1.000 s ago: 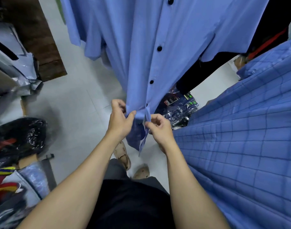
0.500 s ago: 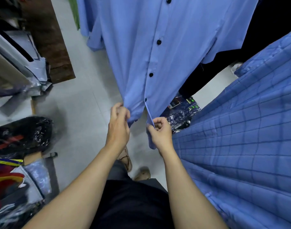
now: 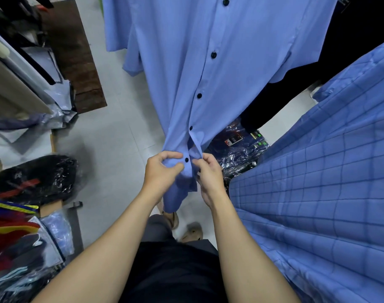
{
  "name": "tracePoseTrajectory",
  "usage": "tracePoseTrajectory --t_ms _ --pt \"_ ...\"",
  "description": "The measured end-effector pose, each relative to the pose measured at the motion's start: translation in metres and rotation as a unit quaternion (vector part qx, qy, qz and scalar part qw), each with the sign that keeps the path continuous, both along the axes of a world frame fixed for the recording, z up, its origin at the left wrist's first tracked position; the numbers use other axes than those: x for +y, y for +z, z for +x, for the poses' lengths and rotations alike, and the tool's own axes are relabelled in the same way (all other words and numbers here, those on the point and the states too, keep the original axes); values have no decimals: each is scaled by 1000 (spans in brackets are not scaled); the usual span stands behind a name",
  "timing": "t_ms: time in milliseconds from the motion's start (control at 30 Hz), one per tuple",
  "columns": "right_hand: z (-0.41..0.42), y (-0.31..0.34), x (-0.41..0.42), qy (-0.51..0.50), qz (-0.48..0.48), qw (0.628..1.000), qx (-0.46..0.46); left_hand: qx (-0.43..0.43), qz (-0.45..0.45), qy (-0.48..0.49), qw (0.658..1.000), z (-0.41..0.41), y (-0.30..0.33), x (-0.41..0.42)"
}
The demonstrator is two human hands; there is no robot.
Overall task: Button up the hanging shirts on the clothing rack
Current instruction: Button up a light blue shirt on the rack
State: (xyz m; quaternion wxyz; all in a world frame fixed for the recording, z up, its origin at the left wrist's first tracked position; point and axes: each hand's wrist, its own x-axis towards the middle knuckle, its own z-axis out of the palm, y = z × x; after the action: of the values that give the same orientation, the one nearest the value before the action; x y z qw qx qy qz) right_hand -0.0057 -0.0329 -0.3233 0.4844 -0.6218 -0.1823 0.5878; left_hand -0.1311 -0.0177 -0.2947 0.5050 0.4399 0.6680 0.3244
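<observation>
my left hand point(image 3: 162, 169) has its fingers point(image 3: 172, 155) curled over the left front edge of the plain blue shirt point(image 3: 208, 62), thumb underneath, pinching the cloth just to the left of the lowest button point(image 3: 186, 159). my right hand point(image 3: 209, 171) is just across from it, its fingers point(image 3: 205, 158) bent and pinching the other front edge, the one i take to carry the buttonhole, though i cannot make out the hole itself. the button sits between my two hands, touching neither thumb as far as i can tell, a little nearer the left one.

the relation that matters: the button lies on the left panel and the right edge lies just beside it to the right, so i judge the next move is a short sideways draw of the right edge over the button, with the left thumb pushing it through from behind.

outward from there, the placket runs upward and away from me, its long axis nearly vertical, leaning right toward the top. four dark buttons above look closed; just above my hands the fronts gape slightly. the hem hangs below my wrists. a checked blue shirt point(image 3: 317, 182) hangs to my right, well clear of the fingers.
</observation>
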Motion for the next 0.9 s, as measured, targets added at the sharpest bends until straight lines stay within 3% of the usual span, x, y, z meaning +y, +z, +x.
tracePoseTrajectory --t_ms 233,533,700,800,900 --pt "-5 5 -2 18 0 999 29 -31 8 15 999 0 0 0" --pt "-2 7 -5 -11 -11 997 79 102 124 -28 987 10 -5 -2" --pt "6 4 -7 -5 50 990 -136 238 213 9 948 10 -8 -2" --pt "9 10 -6 -13 80 979 -185 157 212 0 965 15 -4 -2" --pt "8 14 -4 5 101 970 -223 71 130 22 989 21 4 0"
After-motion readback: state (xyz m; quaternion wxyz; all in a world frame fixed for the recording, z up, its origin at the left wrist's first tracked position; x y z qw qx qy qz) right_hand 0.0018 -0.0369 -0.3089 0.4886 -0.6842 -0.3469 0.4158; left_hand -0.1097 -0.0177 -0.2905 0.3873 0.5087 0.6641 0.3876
